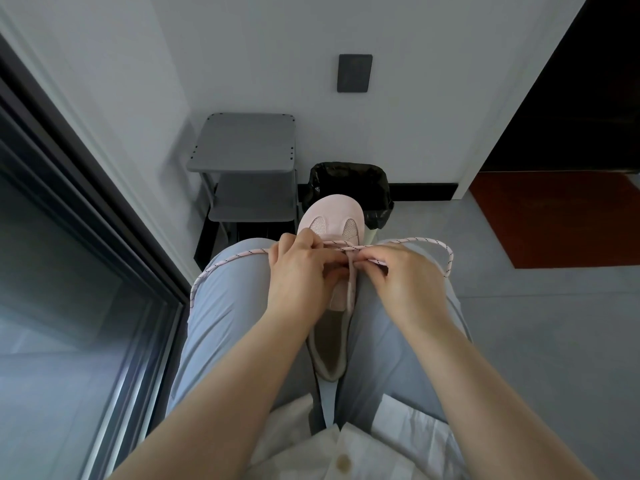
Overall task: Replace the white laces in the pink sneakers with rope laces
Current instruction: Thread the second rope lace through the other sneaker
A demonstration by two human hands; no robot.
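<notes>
A pink sneaker (330, 216) lies between my thighs, toe pointing away, its grey inside open toward me. A pale pink rope lace (420, 241) with dark flecks crosses the shoe near the lowest eyelets. One end trails left over my left thigh, the other loops out to the right. My left hand (301, 271) grips the sneaker's left side and pinches the lace there. My right hand (403, 275) pinches the lace at the shoe's right edge. The eyelets are mostly hidden under my fingers.
A grey tiered stand (242, 147) and a bin with a black bag (349, 183) stand against the wall ahead. A dark glass door frame (86, 209) runs along the left. A red mat (554, 220) lies on the floor at the right.
</notes>
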